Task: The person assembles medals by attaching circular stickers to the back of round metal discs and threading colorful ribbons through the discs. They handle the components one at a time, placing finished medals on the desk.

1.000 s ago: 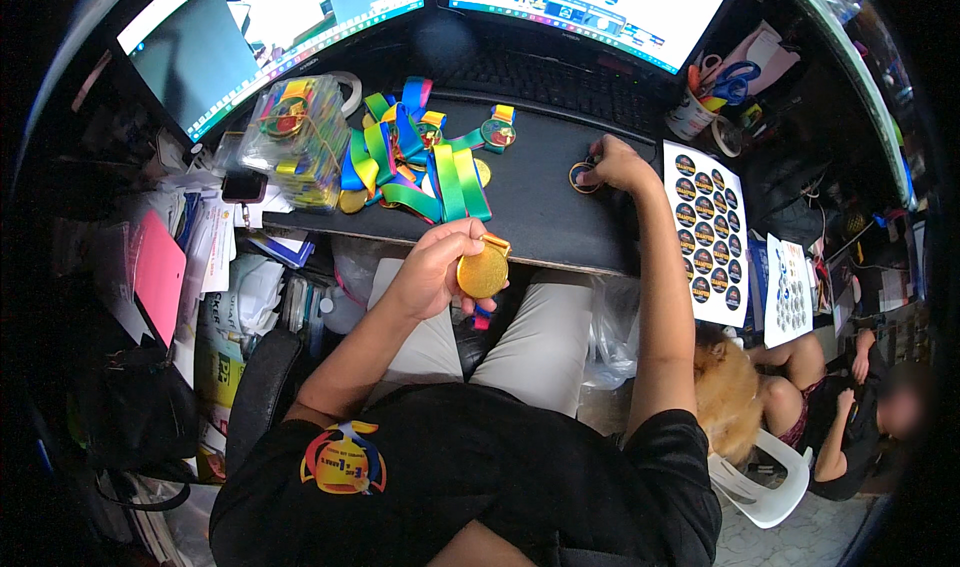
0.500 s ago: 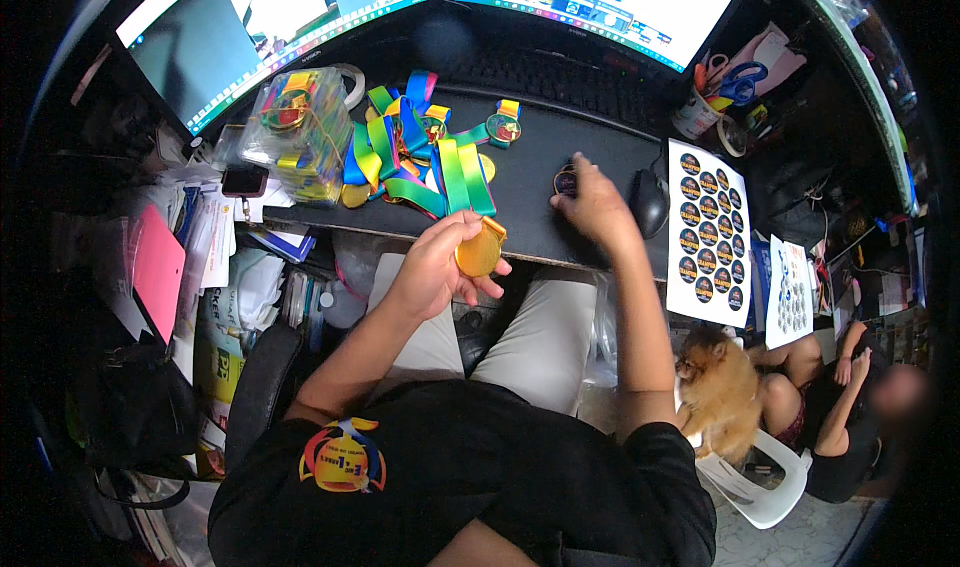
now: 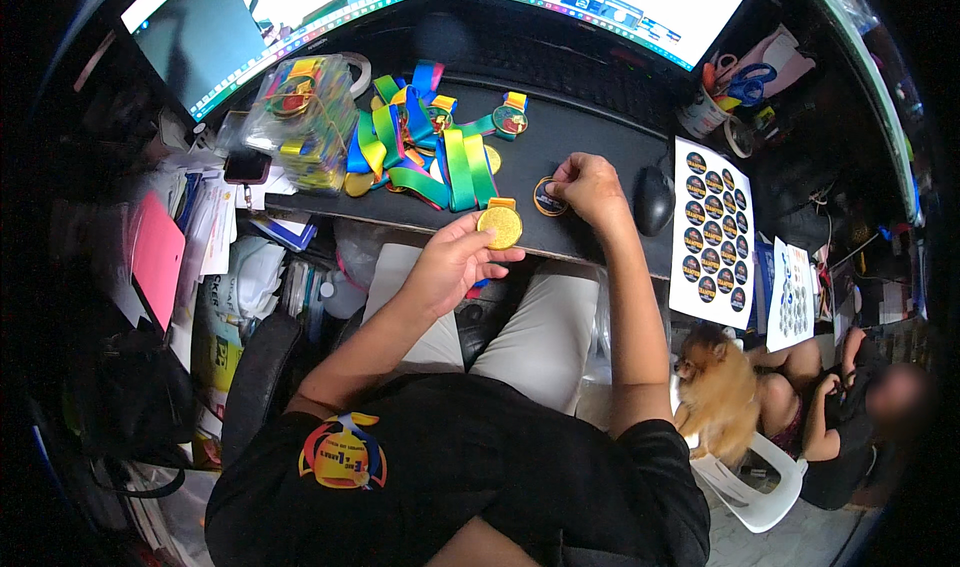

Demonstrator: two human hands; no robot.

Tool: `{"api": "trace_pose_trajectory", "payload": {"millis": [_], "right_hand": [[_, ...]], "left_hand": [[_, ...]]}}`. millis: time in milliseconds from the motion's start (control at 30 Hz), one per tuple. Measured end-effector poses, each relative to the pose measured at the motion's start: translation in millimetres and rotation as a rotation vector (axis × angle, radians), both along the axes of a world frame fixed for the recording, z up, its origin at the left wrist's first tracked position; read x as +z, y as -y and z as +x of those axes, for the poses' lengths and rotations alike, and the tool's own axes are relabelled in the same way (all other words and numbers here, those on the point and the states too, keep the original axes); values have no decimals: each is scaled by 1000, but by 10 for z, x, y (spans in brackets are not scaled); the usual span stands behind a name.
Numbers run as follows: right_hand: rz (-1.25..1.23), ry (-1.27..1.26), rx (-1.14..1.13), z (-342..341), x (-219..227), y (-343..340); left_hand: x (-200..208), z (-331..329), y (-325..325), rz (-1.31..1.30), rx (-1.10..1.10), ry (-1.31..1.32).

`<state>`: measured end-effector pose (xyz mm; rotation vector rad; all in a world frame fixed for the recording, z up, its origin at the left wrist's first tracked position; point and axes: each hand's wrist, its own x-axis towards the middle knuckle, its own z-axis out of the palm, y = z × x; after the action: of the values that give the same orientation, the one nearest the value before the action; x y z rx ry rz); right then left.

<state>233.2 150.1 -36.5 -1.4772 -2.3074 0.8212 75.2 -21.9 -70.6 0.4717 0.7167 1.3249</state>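
medal (image 3: 499,229) is gleaming in left hand (image 3: 460,257), thumb and fingers holding it near the desk (image 3: 530,155) edge. right hand (image 3: 590,187) is pinching a gold-rimmed disc (image 3: 545,199), possibly resting on the desktop; this disc-handling is calling for a light, precise edge grip next, i'm reckoning.

Black short-sleeved shirt (image 3: 450,457); rounded yellow, red and blue emblem (image 3: 342,455) at left; pale trousers (image 3: 540,322)
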Motion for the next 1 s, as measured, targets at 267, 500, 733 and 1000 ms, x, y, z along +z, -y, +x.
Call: {"api": "trace_pose_trajectory", "payload": {"millis": [267, 500, 733, 1000], "right_hand": [[-5, -146, 21, 76, -44, -59], [-91, -277, -8, 150, 198, 142], [218, -544, 113, -31, 138, 725], [761, -550, 57, -154, 102, 1040]], "left_hand": [[48, 17, -90, 18, 2, -126], [40, 91, -203, 45, 72, -185], [101, 227, -253, 127, 130, -350], [244, 357, -200, 250, 368, -411]]}}
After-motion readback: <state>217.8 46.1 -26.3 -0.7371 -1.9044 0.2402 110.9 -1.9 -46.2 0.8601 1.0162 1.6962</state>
